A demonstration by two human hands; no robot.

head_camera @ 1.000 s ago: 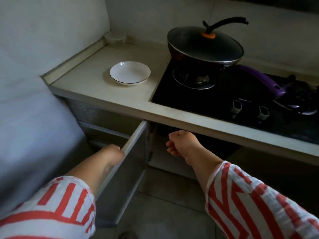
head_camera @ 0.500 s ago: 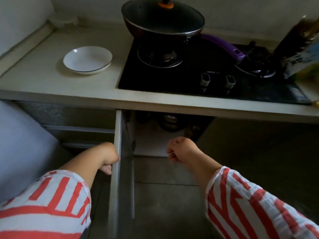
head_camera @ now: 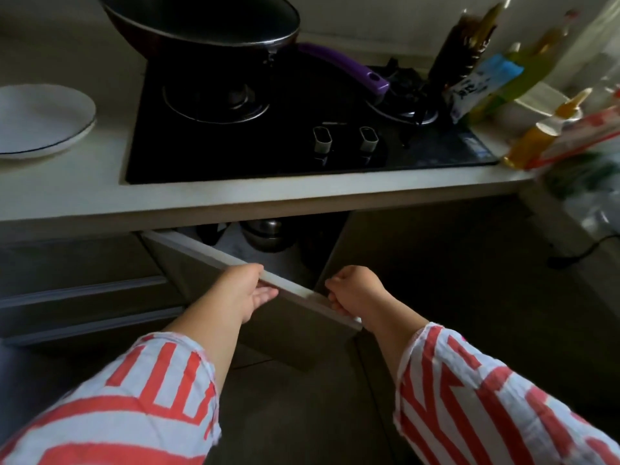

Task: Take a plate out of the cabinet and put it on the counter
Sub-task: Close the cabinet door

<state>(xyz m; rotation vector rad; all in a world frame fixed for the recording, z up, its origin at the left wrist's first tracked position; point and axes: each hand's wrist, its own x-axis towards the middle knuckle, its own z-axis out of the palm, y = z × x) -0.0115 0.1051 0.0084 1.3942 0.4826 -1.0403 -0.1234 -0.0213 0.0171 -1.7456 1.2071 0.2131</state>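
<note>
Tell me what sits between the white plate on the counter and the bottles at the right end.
In the head view, the black glass gas hob lies between the white plate and bottles, carrying a dark wok.

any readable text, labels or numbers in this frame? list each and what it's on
Nothing reads cleanly.
Blue-and-white label on the bottle right of the stove: dark characters, too blurred to read.
Print at the stove glass front right corner: too small and blurred.
Red-striped bag at the counter's right end: no legible text.
White plate, wok, knobs: none visible.
</note>
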